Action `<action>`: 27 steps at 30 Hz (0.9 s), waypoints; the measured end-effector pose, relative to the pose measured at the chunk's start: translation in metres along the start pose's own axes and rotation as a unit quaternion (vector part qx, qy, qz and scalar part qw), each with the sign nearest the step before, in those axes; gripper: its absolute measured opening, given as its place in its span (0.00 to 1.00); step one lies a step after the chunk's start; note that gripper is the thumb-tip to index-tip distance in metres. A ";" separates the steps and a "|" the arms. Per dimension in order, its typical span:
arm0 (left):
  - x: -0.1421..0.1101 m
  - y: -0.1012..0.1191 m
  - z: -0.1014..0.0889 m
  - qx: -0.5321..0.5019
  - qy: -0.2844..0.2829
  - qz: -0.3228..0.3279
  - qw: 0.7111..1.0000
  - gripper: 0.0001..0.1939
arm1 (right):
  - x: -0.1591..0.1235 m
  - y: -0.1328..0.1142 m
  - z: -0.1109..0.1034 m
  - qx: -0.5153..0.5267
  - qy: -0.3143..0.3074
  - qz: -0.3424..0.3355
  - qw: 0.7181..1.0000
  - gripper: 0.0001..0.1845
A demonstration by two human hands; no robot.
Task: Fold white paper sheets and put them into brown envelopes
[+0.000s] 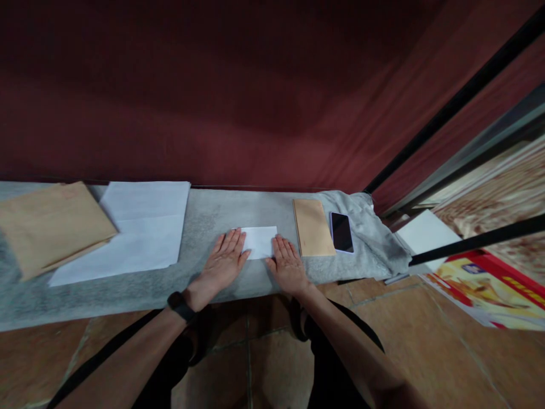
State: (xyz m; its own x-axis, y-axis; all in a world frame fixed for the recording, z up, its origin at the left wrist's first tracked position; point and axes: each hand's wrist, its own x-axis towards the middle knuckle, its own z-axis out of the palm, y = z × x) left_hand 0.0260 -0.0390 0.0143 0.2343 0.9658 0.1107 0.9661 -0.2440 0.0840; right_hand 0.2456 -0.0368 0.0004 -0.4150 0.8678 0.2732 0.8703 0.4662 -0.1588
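A folded sheet of white paper point(259, 241) lies flat on the grey cloth-covered bench point(213, 210). My left hand point(225, 258) presses on its left end, palm down with fingers stretched out. On the right end rests my right hand point(288, 264), also flat with its fingers extended. Both hands cover the ends of the paper, so only its middle shows. Just right of my right hand is a brown envelope or stack of envelopes point(314, 227).
Beside the brown stack lies a phone point(342, 233), screen up. White sheets point(145, 227) and larger brown envelopes point(55, 224) overlap at the left. A dark red wall point(238, 113) rises behind the bench. At right are black bars and a colourful box point(489, 289) on the tiled floor.
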 end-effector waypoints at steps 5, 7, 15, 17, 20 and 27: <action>-0.003 0.011 0.006 -0.057 -0.023 0.146 0.987 0.31 | 0.001 0.000 -0.001 0.002 -0.005 0.001 1.000 0.33; 0.000 0.012 0.009 -0.068 -0.032 0.159 0.984 0.30 | 0.001 0.000 -0.001 0.002 -0.008 0.002 1.000 0.33; 0.026 0.010 0.012 -0.071 -0.051 0.114 0.990 0.31 | 0.000 -0.002 0.000 -0.007 0.001 0.003 1.000 0.32; 0.030 0.012 0.012 -0.066 -0.046 0.100 0.992 0.31 | 0.000 -0.001 0.000 -0.006 0.001 0.002 1.000 0.32; 0.035 0.015 0.011 -0.057 -0.035 0.083 0.994 0.31 | 0.001 -0.001 -0.001 -0.003 -0.010 0.006 1.000 0.32; 0.042 0.016 0.012 -0.041 -0.021 0.064 0.997 0.30 | 0.009 -0.009 -0.015 0.031 -0.046 -0.003 0.998 0.30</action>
State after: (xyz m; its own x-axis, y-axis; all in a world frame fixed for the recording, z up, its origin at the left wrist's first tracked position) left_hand 0.0526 -0.0016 0.0084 0.3610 0.9288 0.0835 0.9165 -0.3699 0.1524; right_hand 0.2379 -0.0352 0.0181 -0.4457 0.8757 0.1857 0.8510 0.4788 -0.2157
